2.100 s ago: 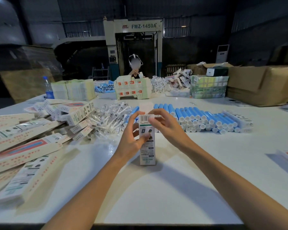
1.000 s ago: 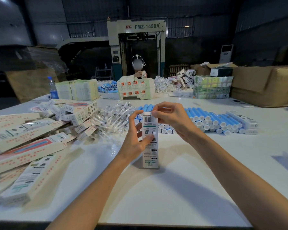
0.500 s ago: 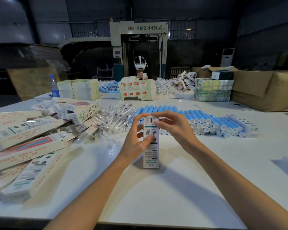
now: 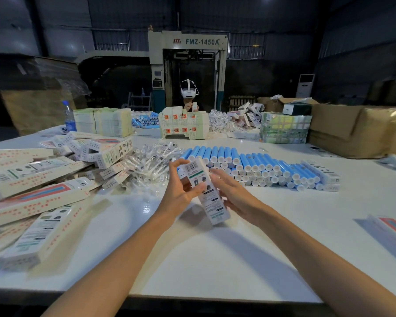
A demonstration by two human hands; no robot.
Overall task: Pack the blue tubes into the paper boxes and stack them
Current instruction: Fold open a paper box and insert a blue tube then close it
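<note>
Tilted closed paper box (image 4: 206, 195), left fingers (image 4: 197, 188) pinching it, right fingers (image 4: 220, 178) straight, touching

The hall at the far end is dim and bluish. The white counter (image 4: 192, 266) is lit from above, with a small glare patch near its middle. Soft shadows fall toward the near right. The box (image 4: 209, 197) looks slightly motion-blurred. The edges bend and stretch from the wide-angle view.

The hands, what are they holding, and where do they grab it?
A paper box, tilted. The left hand grips its upper half, thumb across the front; the right hand rests flat-fingered against its right side.
</note>
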